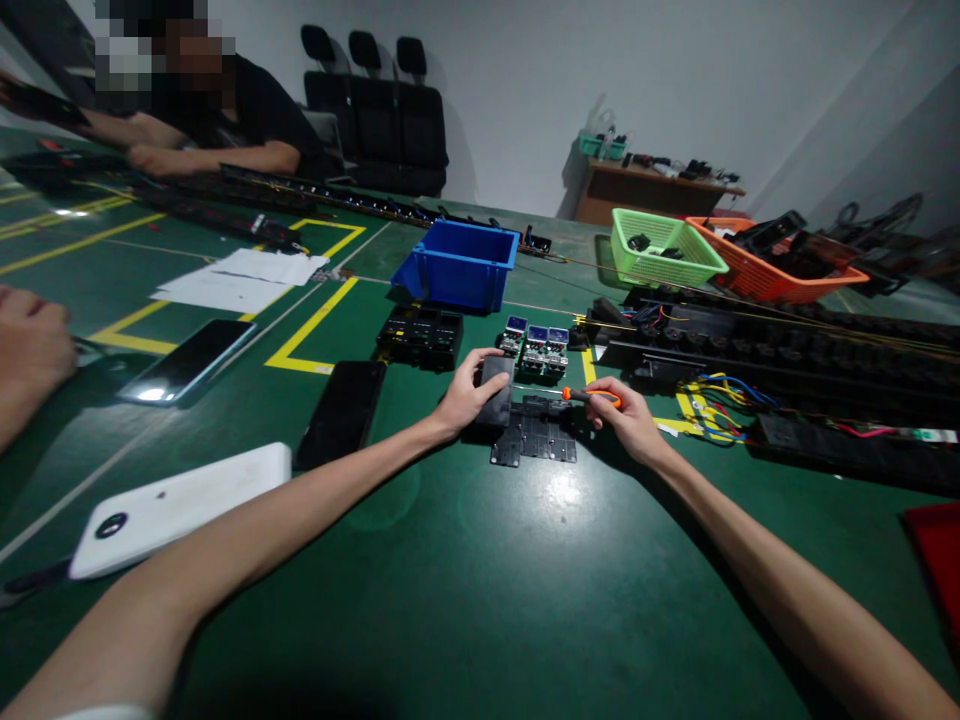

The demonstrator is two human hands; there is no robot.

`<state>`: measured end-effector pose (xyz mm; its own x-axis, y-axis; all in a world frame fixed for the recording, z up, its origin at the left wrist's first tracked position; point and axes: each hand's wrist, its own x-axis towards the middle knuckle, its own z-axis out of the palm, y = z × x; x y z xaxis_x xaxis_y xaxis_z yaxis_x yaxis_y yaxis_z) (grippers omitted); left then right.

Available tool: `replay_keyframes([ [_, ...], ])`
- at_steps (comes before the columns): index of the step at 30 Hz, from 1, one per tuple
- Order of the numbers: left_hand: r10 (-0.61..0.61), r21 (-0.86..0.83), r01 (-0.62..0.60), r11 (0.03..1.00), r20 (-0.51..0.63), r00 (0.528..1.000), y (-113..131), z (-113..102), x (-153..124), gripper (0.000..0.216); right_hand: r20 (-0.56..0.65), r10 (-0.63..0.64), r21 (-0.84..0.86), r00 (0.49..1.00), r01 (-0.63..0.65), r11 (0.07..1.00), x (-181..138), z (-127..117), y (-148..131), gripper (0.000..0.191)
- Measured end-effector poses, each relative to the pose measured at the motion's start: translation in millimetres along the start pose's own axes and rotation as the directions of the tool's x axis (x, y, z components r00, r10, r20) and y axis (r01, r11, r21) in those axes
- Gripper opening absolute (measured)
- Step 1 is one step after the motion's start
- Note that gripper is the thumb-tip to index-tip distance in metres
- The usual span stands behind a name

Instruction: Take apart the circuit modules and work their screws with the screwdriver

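My left hand [474, 392] is closed around a black plastic housing [496, 392], thumb across its near face. In my right hand [624, 415] is a screwdriver [576, 394] with an orange and black handle. Its thin shaft points left, and the tip reaches the housing's right side; whether it sits in a screw I cannot tell. Just below, flat black plastic plates [538, 440] lie on the green table. Several small circuit modules with blue tops [546, 352] stand right behind my hands. A black open-topped casing [421, 335] lies to the left of them.
A blue bin [457, 265] stands behind the casing. On the left lie a black phone [341, 412], a white device [184, 505], another phone [187, 362] and papers [244, 280]. Wired black strips [720, 350] and green [664, 250] and orange [780, 275] baskets occupy the right. Another person's hand [30, 350] is at left.
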<state>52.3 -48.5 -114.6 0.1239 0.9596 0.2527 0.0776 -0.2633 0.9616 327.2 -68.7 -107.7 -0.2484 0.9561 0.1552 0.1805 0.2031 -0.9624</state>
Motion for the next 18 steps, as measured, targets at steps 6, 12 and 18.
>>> replay_keyframes([
  [6,0.025,0.062,-0.025,0.998,-0.003,1.0,1.8,0.3,-0.6,0.038,0.031,-0.014,-0.052,0.999,0.015,0.999,-0.8,-0.4,-3.3,0.029],
  [12,-0.028,0.009,0.028,1.0,0.022,0.999,-2.5,1.1,-2.9,0.038,0.077,-0.014,-0.096,0.997,0.021,0.995,-1.2,0.1,-3.5,0.028],
  [18,-0.08,-0.179,0.101,0.979,0.122,0.989,0.3,1.9,-3.2,0.041,0.095,-0.016,-0.129,0.995,0.028,0.991,-1.1,1.4,-4.8,0.026],
])
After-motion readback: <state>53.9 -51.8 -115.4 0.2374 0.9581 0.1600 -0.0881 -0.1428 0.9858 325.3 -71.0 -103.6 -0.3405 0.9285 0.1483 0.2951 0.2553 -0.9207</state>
